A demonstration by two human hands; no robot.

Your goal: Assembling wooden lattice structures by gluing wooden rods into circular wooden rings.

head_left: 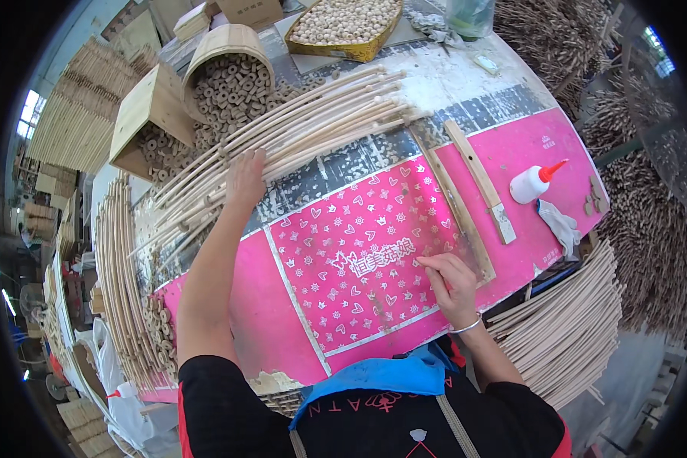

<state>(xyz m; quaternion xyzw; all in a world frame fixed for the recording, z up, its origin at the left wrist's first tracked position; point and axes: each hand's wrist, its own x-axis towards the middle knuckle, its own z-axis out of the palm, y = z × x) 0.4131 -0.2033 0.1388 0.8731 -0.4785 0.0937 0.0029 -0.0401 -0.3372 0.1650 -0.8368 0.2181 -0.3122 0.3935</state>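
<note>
Workshop clutter is surrounding a paint-worn counter [466, 75], with bundled sticks [649, 229] standing well beyond the right side of a pink mat [320, 290] patterned with white hearts and crowns.

From the head camera, slender wooden dowels [301, 156] are lying in a loose, slanting bunch along the mat's far edge, some bearing small rings. The left hand [246, 177] is resting on them just past the mat's far left corner; whether its fingers are gripping any dowel, I cannot tell. The right hand [452, 286] is hovering above the mat's right part, fingers curled toward the thumb; whether they are pinching something small, I cannot tell.

Beyond the mat to the far left, a round wooden tub [229, 43] is lying tipped, spilling wooden rings [233, 95] beside a square wooden box [154, 101]. Farther past the mat, a yellow tray [368, 51] is holding pale beads [343, 21]. Right of the mat, a white glue bottle [525, 186] with a red nozzle is lying near a pale glove [559, 227].
</note>
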